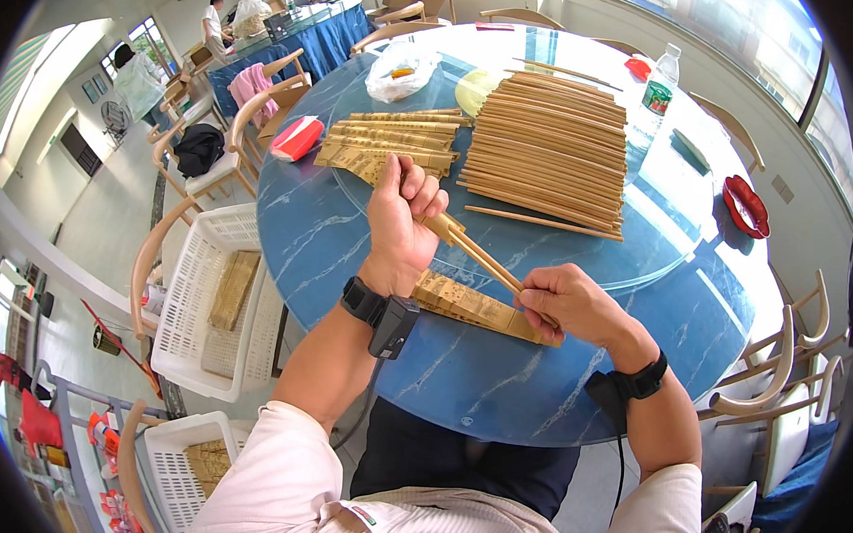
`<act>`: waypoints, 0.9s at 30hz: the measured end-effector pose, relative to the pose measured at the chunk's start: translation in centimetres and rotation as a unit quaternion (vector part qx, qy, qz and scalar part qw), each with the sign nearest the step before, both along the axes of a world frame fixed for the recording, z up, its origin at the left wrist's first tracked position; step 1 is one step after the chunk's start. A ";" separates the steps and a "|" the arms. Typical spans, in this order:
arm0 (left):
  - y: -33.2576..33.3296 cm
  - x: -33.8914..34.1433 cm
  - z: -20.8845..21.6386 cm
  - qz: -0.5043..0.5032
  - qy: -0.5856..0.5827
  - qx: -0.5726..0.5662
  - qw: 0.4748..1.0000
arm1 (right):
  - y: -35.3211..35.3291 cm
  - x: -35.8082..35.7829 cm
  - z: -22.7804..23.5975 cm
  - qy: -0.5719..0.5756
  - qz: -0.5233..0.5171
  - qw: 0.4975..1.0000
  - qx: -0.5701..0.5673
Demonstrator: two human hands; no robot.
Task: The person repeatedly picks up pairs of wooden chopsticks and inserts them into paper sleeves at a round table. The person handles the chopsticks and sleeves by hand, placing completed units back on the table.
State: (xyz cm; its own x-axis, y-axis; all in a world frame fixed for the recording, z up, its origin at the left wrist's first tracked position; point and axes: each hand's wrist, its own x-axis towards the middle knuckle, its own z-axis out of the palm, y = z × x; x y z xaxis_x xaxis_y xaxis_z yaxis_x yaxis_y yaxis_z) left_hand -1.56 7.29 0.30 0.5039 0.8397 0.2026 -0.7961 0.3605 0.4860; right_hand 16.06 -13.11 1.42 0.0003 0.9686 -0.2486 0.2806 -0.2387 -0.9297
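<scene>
The left hand is gripping a paper sleeve above the worktop, while the right hand is pinching chopsticks; keeping them aligned with the sleeve's mouth seems wise.

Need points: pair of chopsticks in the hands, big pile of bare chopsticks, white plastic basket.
Pair of bare wooden chopsticks [480, 257], head view, on the shafts between the two hands.
Large pile of bare wooden chopsticks [548, 152], head view, middle of the stack.
White plastic lattice basket [182, 292], head view, on its left wall.
</scene>
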 end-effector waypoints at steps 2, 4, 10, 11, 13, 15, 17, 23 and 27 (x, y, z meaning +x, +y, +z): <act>-0.8 0.4 0.0 -0.011 0.006 0.005 1.000 | 0.0 -0.4 0.0 0.014 -0.003 1.000 -0.012; -1.7 0.8 0.0 -0.023 0.019 0.001 1.000 | 0.0 -0.5 -0.1 0.010 0.000 1.000 -0.010; -4.6 2.0 -0.6 -0.086 0.044 0.005 0.995 | -0.2 -1.1 0.3 0.014 -0.014 1.000 -0.014; -4.9 2.0 -0.7 -0.093 0.047 0.006 0.995 | -0.2 -1.2 0.4 0.015 -0.015 1.000 -0.013; -5.3 2.0 -0.8 -0.107 0.046 0.001 0.993 | -0.3 -1.4 0.8 0.005 -0.011 1.000 -0.003; -5.7 2.1 -0.7 -0.117 0.046 -0.009 0.992 | -0.2 -1.5 0.8 -0.003 -0.012 1.000 0.004; -5.3 2.2 -0.7 -0.127 0.036 -0.012 0.991 | -0.5 -1.5 0.6 -0.006 -0.019 1.000 0.006; -0.4 -0.3 0.6 -0.067 -0.072 -0.047 0.994 | -0.3 -0.8 0.0 0.082 -0.088 0.984 0.129; 0.1 -0.6 0.7 -0.080 -0.103 -0.071 0.989 | -0.4 -0.4 0.0 0.144 -0.084 0.973 0.157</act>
State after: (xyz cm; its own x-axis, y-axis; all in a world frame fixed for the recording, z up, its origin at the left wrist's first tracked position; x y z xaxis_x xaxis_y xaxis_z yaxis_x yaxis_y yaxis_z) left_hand -2.12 7.42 0.99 0.5933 0.7796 0.2006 -0.8000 0.5433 0.2548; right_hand 15.68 -13.52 1.42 0.1395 0.9891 0.0462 -0.0206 0.0496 -0.9986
